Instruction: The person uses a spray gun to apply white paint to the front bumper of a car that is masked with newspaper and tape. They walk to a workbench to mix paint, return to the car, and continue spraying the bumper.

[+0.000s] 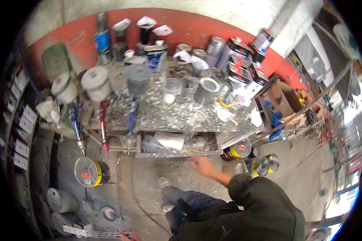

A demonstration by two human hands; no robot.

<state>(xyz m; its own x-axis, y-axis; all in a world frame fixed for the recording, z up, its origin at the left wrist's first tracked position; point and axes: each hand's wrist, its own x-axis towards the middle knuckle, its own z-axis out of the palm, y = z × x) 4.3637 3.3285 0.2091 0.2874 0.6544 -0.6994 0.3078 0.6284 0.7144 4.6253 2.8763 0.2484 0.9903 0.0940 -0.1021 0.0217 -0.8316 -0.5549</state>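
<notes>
The right hand (200,165) sits just below the middle of the frame, reaching out from a dark green sleeve (261,201), fingers loosely spread and holding nothing. It hovers right in front of the lower shelf (177,144) of a paint-splattered workbench (169,112), close to the clear plastic cups (151,143) and crumpled white sheet tucked in there.

The left hand (126,236) barely pokes in at the bottom edge, just the fingertips pinching a pale perforated metal strip (94,232) that runs off to the left; how tight that grip is can't really be told.

Between the hands you can see the person's jeans and a dark shoe (175,195) on the dusty concrete floor (149,180).

A bit right of the right hand, black and yellow paint cans (237,149) lie near the bench's corner, with two more (263,164) just beyond. Lower left there's another can (90,172) on its side, shiny lid facing up. On the bench top stand a grey tin (206,90), a glass jar (172,90) and a grey tub (137,78), and spray guns (102,120) hang off the left edge. Bottles and boxes crowd against the red wall (197,28) at the top.
</notes>
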